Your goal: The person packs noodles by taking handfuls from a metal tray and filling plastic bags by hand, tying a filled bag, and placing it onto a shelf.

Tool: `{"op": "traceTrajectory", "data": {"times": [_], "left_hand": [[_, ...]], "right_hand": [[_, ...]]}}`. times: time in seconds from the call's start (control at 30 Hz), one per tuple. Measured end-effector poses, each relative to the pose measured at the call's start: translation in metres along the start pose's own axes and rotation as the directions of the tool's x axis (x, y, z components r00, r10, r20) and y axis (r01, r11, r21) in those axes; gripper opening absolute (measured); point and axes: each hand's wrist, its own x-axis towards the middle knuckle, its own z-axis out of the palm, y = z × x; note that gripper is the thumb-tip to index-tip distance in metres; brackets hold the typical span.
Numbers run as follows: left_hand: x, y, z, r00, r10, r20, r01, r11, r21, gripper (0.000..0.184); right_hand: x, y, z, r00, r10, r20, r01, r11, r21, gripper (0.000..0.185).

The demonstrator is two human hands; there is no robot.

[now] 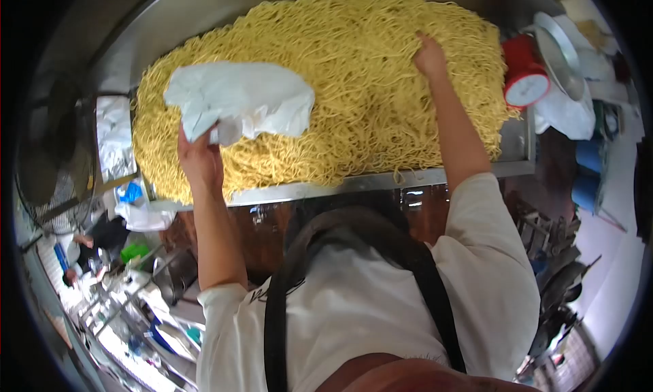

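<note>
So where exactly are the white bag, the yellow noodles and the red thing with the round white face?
White bag (248,92): head view, middle of its crumpled surface.
Yellow noodles (357,82): head view, middle of the heap.
Red thing (522,62): head view, its red side.

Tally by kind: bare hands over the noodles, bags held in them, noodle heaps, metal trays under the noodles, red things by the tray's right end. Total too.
Hands: 2, left hand and right hand
Held bags: 1, white bag
Noodle heap: 1
Metal tray: 1
Red thing: 1
Total: 6
</note>
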Motion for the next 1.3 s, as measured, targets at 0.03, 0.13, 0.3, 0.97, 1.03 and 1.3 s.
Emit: {"op": "traceTrajectory", "data": {"times": [0.03,0.13,0.3,0.97,1.03,1.3], "left_hand": [[0.005,-0.005,0.005,1.0,0.029,0.002,-0.029,1.0,-0.011,0.042],[-0.018,-0.001,-0.007,0.998,-0.056,0.003,0.056,0.998,-0.041,0.042],[-0.001,0.007,-0.015,0.999,-0.039,0.033,0.039,0.999,0.012,0.041],[0.033,-0.026,0.018,0.99,-0.076,0.119,0.07,0.996,0.05,0.042],[0.026,-0.025,0.013,0.99,-0.069,0.125,0.067,0.997,0.023,0.041],[0.03,-0.008,0.035,0.983,-0.065,0.173,0.053,0.996,0.069,0.036]], "right_hand": [[-0.015,-0.01,-0.008,0.997,0.001,-0.073,-0.012,0.99,-0.141,0.065],[-0.085,-0.019,-0.017,0.984,-0.02,-0.178,0.009,0.998,-0.063,0.06],[-0.096,-0.155,-0.061,0.861,-0.387,-0.328,0.39,0.919,-0.061,0.056],[-0.079,0.022,0.006,0.893,-0.021,-0.45,-0.021,0.996,-0.088,0.052],[-0.109,-0.031,-0.01,0.868,-0.177,-0.464,0.03,0.952,-0.306,0.043],[-0.142,-0.213,-0.08,0.975,-0.176,-0.137,0.122,0.935,-0.332,0.033]]}}
